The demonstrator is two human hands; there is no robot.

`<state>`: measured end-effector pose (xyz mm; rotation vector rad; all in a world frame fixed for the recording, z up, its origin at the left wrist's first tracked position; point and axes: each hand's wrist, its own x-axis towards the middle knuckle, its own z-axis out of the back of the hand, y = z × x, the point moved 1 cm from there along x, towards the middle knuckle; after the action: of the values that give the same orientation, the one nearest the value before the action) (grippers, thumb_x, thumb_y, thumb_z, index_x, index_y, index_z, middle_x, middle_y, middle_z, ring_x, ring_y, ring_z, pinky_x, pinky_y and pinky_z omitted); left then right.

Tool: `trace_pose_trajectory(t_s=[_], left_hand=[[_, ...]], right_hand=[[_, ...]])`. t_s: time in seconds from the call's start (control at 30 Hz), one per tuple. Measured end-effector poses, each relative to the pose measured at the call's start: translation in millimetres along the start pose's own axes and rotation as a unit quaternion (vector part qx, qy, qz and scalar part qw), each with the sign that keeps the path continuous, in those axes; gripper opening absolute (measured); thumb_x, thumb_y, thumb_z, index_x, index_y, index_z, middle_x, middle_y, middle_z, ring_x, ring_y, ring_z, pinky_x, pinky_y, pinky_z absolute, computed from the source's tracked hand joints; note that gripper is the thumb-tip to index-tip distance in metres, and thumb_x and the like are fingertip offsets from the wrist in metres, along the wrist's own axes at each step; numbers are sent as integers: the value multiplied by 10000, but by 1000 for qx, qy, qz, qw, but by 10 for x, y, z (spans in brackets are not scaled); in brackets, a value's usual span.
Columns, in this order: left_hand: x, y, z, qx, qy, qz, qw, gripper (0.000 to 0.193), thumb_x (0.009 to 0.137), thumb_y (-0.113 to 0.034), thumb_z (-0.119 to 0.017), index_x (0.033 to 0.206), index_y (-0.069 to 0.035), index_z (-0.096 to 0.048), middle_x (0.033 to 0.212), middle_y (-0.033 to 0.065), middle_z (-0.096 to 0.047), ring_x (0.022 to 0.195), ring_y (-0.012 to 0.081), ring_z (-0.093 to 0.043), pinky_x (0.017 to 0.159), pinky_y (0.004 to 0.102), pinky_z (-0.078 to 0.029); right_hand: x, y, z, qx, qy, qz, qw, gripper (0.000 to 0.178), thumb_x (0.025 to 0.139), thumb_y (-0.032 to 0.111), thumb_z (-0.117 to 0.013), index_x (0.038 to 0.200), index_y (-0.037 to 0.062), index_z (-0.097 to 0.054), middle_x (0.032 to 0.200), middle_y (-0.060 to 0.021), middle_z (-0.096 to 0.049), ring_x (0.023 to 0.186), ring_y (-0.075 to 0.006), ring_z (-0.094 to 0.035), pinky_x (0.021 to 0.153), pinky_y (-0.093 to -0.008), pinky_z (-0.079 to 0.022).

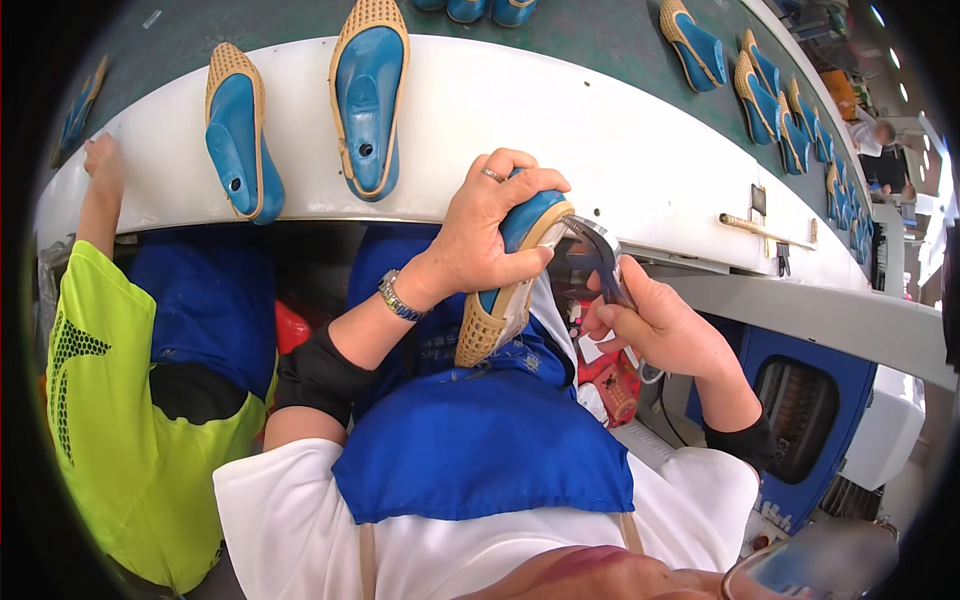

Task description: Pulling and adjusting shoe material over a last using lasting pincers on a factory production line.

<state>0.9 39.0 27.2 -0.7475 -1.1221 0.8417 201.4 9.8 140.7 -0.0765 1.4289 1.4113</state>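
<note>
My left hand (480, 225) is wrapped round a tan perforated shoe (483, 338) on a blue last (530, 215). The shoe is held tilted above my lap, toe down and heel up, just off the table edge. In my right hand (665, 325) is a pair of dark metal pincers (603, 258). Their curved jaws meet the shoe's edge at the heel; whether they are clamped on it I cannot tell. Clear film seems to cover part of the shoe's side. A blue apron (480, 440) lies under my hands.
Two more lasted shoes, a nearer one (370, 110) and a left one (240, 150), lie on the white table edge (480, 100). Other shoes (765, 95) stand on the green belt (590, 30). A stick-like tool (765, 230) lies right. At left, a co-worker's arm (100, 190) rests on the table.
</note>
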Motion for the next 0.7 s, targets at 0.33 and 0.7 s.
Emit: trace_pose_trajectory(t_s=[0.33, 0.7], left_hand=[[-1, 21, -9, -3, -3, -3, 1000, 528, 582, -269, -641, 1084, -112, -598, 1006, 97, -483, 992, 249, -447, 882, 379, -375], [-12, 14, -11, 16, -6, -10, 1000, 522, 587, -258, -634, 1088, -119, -591, 1022, 99, -475, 992, 256, -443, 884, 377, -375]], right_hand=[[38, -30, -11, -9, -15, 7, 1000, 194, 926, 50, -419, 1117, 24, -399, 824, -89, -599, 703, -149, -594, 652, -298, -511], [137, -177, -198, -140, -134, 80, 978, 180, 909, 96, -507, 988, 5, -373, 743, -259, -568, 728, -465, -563, 594, -452, -434]])
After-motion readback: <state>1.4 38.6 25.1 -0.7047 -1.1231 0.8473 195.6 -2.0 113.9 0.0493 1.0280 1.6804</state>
